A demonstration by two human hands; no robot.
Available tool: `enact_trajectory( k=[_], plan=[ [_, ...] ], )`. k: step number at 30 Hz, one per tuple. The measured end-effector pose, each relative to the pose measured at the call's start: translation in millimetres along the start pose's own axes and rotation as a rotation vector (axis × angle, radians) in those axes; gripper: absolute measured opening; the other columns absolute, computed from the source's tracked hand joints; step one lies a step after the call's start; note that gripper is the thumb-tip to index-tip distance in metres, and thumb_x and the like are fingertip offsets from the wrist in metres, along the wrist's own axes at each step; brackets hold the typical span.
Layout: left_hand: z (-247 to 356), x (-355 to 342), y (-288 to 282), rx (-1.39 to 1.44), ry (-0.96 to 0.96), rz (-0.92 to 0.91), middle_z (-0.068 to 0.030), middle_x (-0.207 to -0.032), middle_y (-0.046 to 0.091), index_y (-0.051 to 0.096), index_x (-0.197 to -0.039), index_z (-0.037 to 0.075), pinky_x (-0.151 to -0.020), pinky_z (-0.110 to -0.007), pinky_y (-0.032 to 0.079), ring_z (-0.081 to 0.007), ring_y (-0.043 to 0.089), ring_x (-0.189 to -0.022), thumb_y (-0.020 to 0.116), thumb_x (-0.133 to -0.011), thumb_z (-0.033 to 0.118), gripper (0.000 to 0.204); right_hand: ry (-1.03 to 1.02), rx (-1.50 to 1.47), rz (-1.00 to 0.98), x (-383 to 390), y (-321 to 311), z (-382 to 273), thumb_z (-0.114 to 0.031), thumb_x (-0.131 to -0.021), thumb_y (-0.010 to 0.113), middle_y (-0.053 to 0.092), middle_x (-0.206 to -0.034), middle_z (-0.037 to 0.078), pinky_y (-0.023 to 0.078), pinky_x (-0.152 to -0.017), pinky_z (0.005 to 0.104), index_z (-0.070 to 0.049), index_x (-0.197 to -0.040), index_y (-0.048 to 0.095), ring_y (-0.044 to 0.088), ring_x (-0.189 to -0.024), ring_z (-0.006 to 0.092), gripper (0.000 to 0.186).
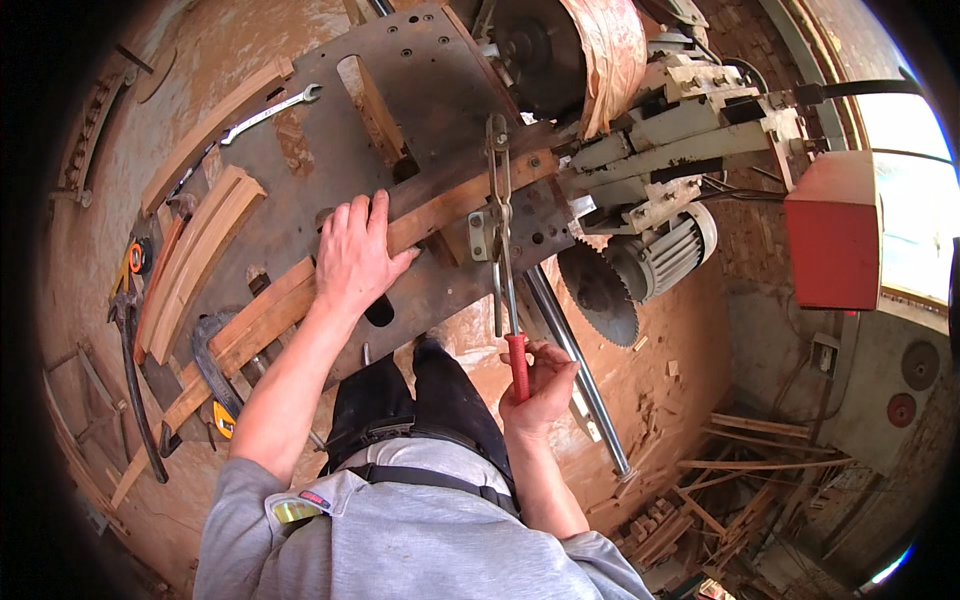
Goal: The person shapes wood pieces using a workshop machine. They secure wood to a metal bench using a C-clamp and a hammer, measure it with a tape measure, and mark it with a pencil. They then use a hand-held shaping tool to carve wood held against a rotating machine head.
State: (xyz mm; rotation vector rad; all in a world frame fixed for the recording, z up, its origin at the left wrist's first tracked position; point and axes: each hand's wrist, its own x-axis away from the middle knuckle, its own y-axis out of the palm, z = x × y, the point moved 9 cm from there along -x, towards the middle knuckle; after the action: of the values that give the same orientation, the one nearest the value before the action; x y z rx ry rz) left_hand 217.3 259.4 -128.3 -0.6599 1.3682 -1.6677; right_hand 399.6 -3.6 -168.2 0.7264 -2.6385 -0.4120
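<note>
The left hand (358, 255), fingers slightly spread, apparently steadies the wooden bar (455, 204) while the right hand (543, 385) grips the near red handle (518, 366) of the toggle clamp (504, 218).

Head camera: fisheye, above the grey shirt (430, 540) at lower centre — facing steeply down
Metal table (440, 110): near, upper centre
Grey wall (865, 400): farther off — right side

Left hand (355, 255) laid over a long wooden bar (440, 215) on the metal table (325, 165), right hand (545, 385) wrapped round the red handle (517, 365) of a clamp (504, 205) at the right edge. Wrench (268, 116) sits near the far left edge.
</note>
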Motion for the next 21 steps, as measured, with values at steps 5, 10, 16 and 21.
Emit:
enact_trajectory(
  k=[5, 10, 16, 21],
  plan=[
    [1, 0, 7, 0.003, 0.013, -0.002, -0.0174, -0.125, 0.057, 0.054, -0.137, -0.002, -0.102, -0.045, 0.045, -0.0334, 0.053, -0.115, 0.089, -0.068, 0.035, 0.085, 0.036, -0.003, 0.028, -3, -1, 4, -0.053, -0.107, 0.038, 0.062, -0.106, 0.014, 0.062, -0.075, 0.046, -0.005, -0.11, 0.059, 0.065, -0.104, 0.0341, 0.052],
    [9, -1, 9, -0.001, 0.012, -0.025, -0.018, -0.126, 0.057, 0.054, -0.137, -0.002, -0.103, -0.045, 0.045, -0.0337, 0.053, -0.116, 0.089, -0.068, 0.034, 0.085, 0.062, -0.042, -0.007, -8, 5, 0, -0.051, -0.108, 0.039, 0.061, -0.11, 0.014, 0.064, -0.076, 0.0469, -0.004, -0.115, 0.057, 0.064, -0.107, 0.0319, 0.051],
    [8, -5, 5, -0.036, 0.001, -0.029, -0.0191, -0.128, 0.056, 0.054, -0.138, -0.001, -0.104, -0.045, 0.044, -0.0348, 0.052, -0.118, 0.088, -0.069, 0.035, 0.085, -0.102, 0.031, -0.062, -13, 13, -14, -0.041, -0.11, 0.04, 0.06, -0.117, 0.018, 0.059, -0.089, 0.0459, 0.002, -0.119, 0.057, 0.063, -0.108, 0.0285, 0.047],
    [13, -4, 4, -0.046, 0.001, -0.015, -0.0189, -0.128, 0.056, 0.054, -0.138, -0.001, -0.103, -0.046, 0.045, -0.0354, 0.052, -0.118, 0.088, -0.069, 0.035, 0.085, -0.075, -0.033, 0.047, -13, 5, -16, -0.042, -0.109, 0.043, 0.062, -0.11, 0.012, 0.056, -0.087, 0.0452, -0.003, -0.116, 0.057, 0.062, -0.107, 0.0267, 0.042]
  ],
)
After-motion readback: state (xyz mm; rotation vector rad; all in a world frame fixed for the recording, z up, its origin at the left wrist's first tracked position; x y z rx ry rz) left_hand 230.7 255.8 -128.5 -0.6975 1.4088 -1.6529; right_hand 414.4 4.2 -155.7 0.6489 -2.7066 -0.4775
